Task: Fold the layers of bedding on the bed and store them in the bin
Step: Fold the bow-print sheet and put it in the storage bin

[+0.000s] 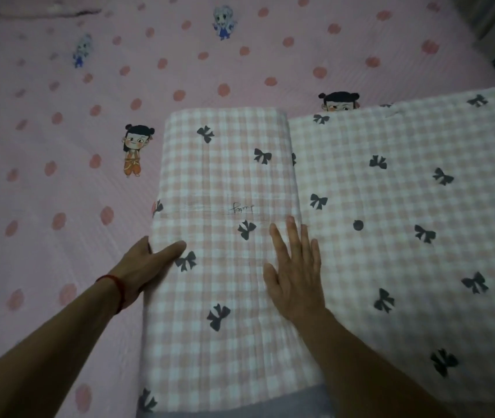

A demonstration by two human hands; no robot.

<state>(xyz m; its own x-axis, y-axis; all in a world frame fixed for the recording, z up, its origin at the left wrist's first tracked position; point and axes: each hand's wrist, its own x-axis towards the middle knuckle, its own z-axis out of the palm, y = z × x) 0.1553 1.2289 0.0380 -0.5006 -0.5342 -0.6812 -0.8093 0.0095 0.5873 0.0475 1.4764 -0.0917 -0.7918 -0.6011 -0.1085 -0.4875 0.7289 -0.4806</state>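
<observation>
Left hand (146, 263) grips left edge of folded gingham quilt (225, 182), thumb on top. Right hand (296, 273) flat on fold, fingers straight. Polka-dot sheet (59, 131) underneath.

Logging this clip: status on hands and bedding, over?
Left hand grips folded pink gingham bow-print quilt's left edge. Right hand flat on top. Bin not in view. Nothing obstructing.

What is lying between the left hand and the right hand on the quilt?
In the head view, only checked quilt with one black bow print lies between the left hand and right hand.
</observation>
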